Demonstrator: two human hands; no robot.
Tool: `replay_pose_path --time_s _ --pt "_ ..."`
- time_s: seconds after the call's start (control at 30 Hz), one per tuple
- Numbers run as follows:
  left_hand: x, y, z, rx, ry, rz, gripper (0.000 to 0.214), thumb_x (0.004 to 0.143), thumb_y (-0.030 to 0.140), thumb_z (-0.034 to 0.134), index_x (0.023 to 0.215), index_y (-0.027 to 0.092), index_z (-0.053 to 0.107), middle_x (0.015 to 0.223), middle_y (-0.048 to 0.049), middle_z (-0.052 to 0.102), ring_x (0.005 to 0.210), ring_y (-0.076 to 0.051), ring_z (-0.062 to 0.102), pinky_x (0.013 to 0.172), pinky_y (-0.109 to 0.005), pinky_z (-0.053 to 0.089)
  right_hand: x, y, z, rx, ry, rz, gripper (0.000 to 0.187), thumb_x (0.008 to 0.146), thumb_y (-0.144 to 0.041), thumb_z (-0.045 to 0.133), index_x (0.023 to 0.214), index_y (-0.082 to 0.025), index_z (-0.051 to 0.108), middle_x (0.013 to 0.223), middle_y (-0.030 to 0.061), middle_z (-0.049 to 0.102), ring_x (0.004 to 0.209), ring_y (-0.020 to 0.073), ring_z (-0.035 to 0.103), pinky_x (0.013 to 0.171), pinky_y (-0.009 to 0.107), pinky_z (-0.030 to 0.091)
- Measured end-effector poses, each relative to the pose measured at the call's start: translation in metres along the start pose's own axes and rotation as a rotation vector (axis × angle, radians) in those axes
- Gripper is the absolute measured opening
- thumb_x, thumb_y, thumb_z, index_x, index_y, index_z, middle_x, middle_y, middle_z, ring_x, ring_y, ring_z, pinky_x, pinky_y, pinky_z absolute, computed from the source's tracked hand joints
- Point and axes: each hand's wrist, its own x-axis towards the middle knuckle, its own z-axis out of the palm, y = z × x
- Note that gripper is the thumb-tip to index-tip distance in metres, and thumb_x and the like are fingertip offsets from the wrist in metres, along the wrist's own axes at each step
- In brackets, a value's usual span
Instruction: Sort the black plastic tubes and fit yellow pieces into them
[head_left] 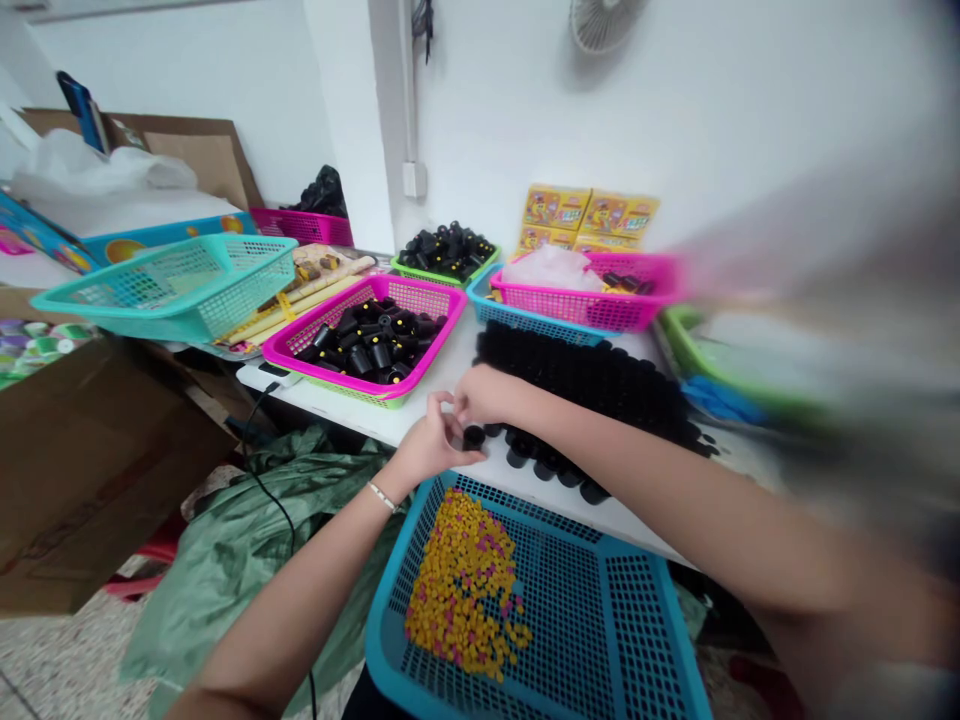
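Observation:
My left hand (pixel 433 442), with a bracelet at the wrist, curls its thumb and fingers around a small black plastic cup (pixel 474 437) near the table's front edge. Just above it, my right hand (pixel 486 394) is closed in a pinch; whatever its fingertips hold is hidden. The two hands meet at the fingertips. Under my right forearm stand tight rows of black cups (pixel 600 380), with several more along the near side. Below the hands, a blue basket (pixel 637 620) holds many small yellow and pink pieces (pixel 465 580) on its left side.
A pink basket (pixel 289 357) of black parts with yellow dots stands left of the hands. Behind are a green basket (pixel 484 268) of black parts and another pink basket (pixel 525 298). A teal basket (pixel 165 315) and a cardboard box (pixel 97 480) lie left. A cord (pixel 262 485) hangs down.

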Motion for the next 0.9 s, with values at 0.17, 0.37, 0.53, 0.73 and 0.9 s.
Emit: replay_pose_path --time_s 0.17,0.37,0.53,0.73,0.9 --pt "-0.019 0.021 -0.011 0.134 0.190 0.163 0.037 0.078 0.024 0.073 0.109 0.021 0.053 0.094 -0.0030 0.064 0.084 -0.018 0.062 0.076 -0.032 0.051 -0.063 -0.019 -0.028 0.126 0.078 0.034 0.015 0.086 -0.023 0.060 0.092 -0.020 0.073 0.086 0.0055 0.073 0.078 0.0197 0.066 0.077 0.036 0.051" --pt "-0.047 0.089 -0.036 0.390 0.349 0.764 0.025 0.085 0.011 0.065 0.107 0.024 0.064 0.111 -0.0063 0.064 0.111 -0.022 0.060 0.094 -0.039 0.053 -0.161 -0.038 0.022 1.631 -0.067 0.528 0.037 0.091 -0.046 0.052 0.106 -0.014 0.063 0.094 0.0096 0.070 0.084 0.0200 0.070 0.081 0.036 0.054" --pt "-0.041 0.118 -0.026 0.667 0.019 1.100 0.014 0.090 0.012 0.058 0.100 0.017 0.066 0.113 -0.0067 0.068 0.115 -0.021 0.060 0.100 -0.037 0.052 -0.184 -0.033 0.059 2.139 0.106 0.758 0.018 0.090 -0.027 0.052 0.084 -0.016 0.064 0.074 0.0015 0.065 0.072 0.0119 0.064 0.089 0.032 0.052" --pt "-0.047 0.120 -0.012 0.549 -0.023 0.817 0.034 0.088 0.010 0.058 0.121 0.016 0.056 0.116 -0.0111 0.062 0.113 -0.024 0.058 0.098 -0.039 0.051 -0.192 -0.027 0.045 2.226 0.334 0.786 0.029 0.094 -0.023 0.041 0.081 -0.016 0.065 0.073 0.0029 0.065 0.068 0.0118 0.063 0.092 0.030 0.051" --pt "-0.066 0.126 0.018 0.127 -0.181 0.217 0.018 0.086 0.013 0.059 0.099 0.022 0.051 0.102 -0.0049 0.063 0.095 -0.019 0.063 0.083 -0.032 0.054 -0.202 -0.032 0.030 2.052 0.352 0.695 0.037 0.094 -0.039 0.037 0.108 -0.016 0.063 0.100 0.0092 0.067 0.091 0.0177 0.065 0.094 0.033 0.050"
